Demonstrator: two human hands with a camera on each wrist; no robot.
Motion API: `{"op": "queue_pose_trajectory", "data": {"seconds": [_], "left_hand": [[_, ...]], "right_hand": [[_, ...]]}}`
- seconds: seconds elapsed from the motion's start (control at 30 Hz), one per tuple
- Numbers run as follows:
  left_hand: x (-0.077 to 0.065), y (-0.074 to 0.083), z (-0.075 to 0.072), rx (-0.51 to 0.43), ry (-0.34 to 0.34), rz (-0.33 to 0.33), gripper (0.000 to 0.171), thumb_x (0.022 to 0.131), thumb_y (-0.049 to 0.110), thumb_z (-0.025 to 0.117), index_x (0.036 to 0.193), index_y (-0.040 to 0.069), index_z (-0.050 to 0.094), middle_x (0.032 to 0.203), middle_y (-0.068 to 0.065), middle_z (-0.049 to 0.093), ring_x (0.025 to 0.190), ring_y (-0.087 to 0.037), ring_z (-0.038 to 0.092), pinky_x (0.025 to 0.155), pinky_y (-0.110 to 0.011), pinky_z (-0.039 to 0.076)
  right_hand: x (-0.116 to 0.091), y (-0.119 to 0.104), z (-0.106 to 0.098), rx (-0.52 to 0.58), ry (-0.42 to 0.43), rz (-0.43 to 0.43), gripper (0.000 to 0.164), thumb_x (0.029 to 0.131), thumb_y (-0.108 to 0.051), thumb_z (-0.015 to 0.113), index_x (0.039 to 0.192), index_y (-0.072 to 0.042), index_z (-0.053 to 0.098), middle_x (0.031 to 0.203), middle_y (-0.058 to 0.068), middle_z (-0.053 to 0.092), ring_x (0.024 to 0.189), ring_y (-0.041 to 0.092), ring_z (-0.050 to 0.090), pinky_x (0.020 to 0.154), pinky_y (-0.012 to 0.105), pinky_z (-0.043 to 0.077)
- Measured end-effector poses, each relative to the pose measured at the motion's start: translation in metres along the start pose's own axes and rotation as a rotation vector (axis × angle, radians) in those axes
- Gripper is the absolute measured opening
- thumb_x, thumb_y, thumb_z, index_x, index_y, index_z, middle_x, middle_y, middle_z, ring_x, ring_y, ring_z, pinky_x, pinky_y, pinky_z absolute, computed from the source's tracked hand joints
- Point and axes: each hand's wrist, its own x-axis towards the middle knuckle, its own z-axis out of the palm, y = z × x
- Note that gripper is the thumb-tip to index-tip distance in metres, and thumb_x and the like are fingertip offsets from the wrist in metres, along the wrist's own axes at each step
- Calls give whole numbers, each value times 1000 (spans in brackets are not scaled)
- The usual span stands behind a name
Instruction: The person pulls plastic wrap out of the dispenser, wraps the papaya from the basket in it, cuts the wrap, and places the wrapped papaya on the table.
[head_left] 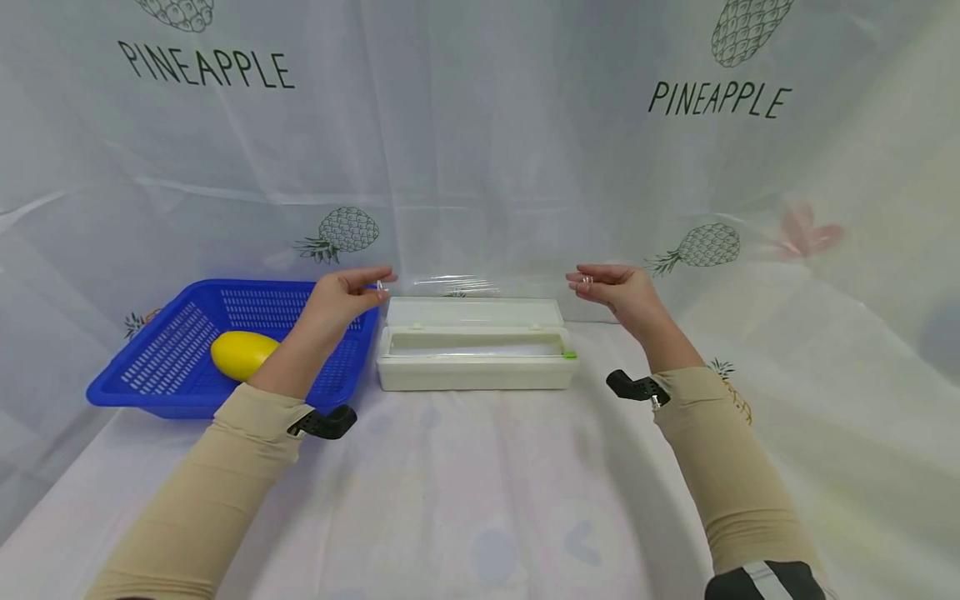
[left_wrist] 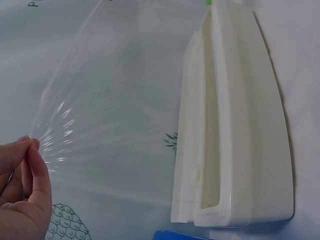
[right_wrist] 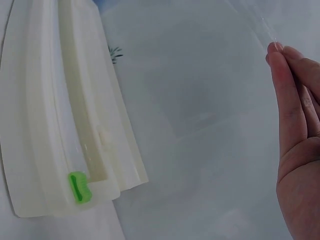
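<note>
Between my two hands stretches a sheet of clear cling film [head_left: 459,284], its creases catching the light. My left hand [head_left: 335,302] pinches one corner between thumb and fingers; the left wrist view shows the film [left_wrist: 62,122] fanning out in folds from that pinch. The other corner is pinched by my right hand [head_left: 624,293], level with the left. Below and between the hands stands a white cling film dispenser [head_left: 474,375], its lid [head_left: 474,312] tipped back. A green slide cutter [right_wrist: 80,187] sits at the right end of its slot. The film's lower edge is hard to see.
A blue plastic basket [head_left: 112,392] stands left of the dispenser, partly behind my left forearm, with a yellow mango-shaped fruit [head_left: 242,353] in it. A pale cloth [head_left: 450,483] covers the table. Behind hangs a pineapple-printed curtain [head_left: 480,150].
</note>
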Motion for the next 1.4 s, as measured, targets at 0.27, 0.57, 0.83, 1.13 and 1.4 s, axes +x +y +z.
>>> {"op": "queue_pose_trajectory", "data": {"seconds": [0.27,0.57,0.83,1.13,1.4], "left_hand": [[2,8,-2,-6,3,5,44,96,10,62,139,16,56,134,-3,59,104,-20,51,104,-36,39],[3,17,-4,-9,6,31,43,97,10,61,139,17,56,133,-3,59,106,-19,52,104,-37,38],[4,24,-7,-35,3,63,44,97,8,61,140,16,55,133,-4,59,106,-20,55,104,-37,39],[6,30,-10,-43,5,95,43,96,11,62,139,16,57,133,-4,59,104,-17,54,97,-31,43],[5,41,-12,-33,8,100,44,97,10,61,140,17,56,135,-5,57,108,-15,53,102,-36,41]], "right_hand": [[0,-7,-1,20,15,-5,41,86,-3,74,125,2,64,107,7,72,100,17,68,89,30,52],[2,-15,-2,25,22,-26,36,85,-5,74,121,-1,68,107,7,72,99,17,69,89,30,51],[3,-24,-2,80,26,-44,32,85,0,73,117,-2,70,105,8,72,97,18,69,89,31,51],[2,-33,-3,159,-11,-92,29,86,5,69,114,-2,72,105,10,72,96,19,70,88,30,52],[4,-43,-2,174,-2,-101,27,86,4,70,113,-2,72,103,11,72,95,19,70,89,31,51]]}}
